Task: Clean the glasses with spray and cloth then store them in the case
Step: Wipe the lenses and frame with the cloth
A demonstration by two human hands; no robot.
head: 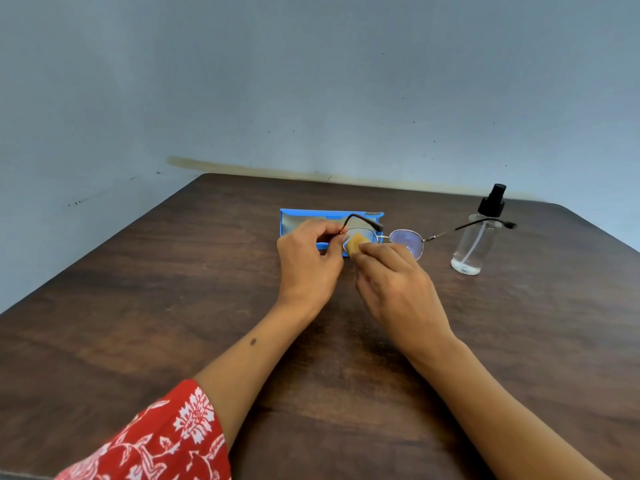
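A grey-blue wall (311, 81) fills the upper half of the view, w/ a yellowish stain along its base. Below it a dark wood-grain table (173, 306) takes up the rest.

A red sleeve w/ white floral print (156, 441) is seen at bottom left, on the left forearm.

The blue case (298, 221) lies open at centre, towards the far edge, grey lining showing; it is partly hidden behind the hands.

A clear spray bottle (472, 244) w/ black pump top stands upright to the right, a little liquid at the bottom.

The left hand (308, 258) is curled, thumb and forefinger pinching the glasses (407, 240) at the frame's left end, near the hinge. The glasses are held up in front of the case, temples unfolded; one temple tip crosses in front of the bottle neck.

The right hand (394, 282) pinches a small tan cloth (356, 244), fingers bent round it, pressed on the lens nearest the left hand. The other lens is uncovered, bluish tint.
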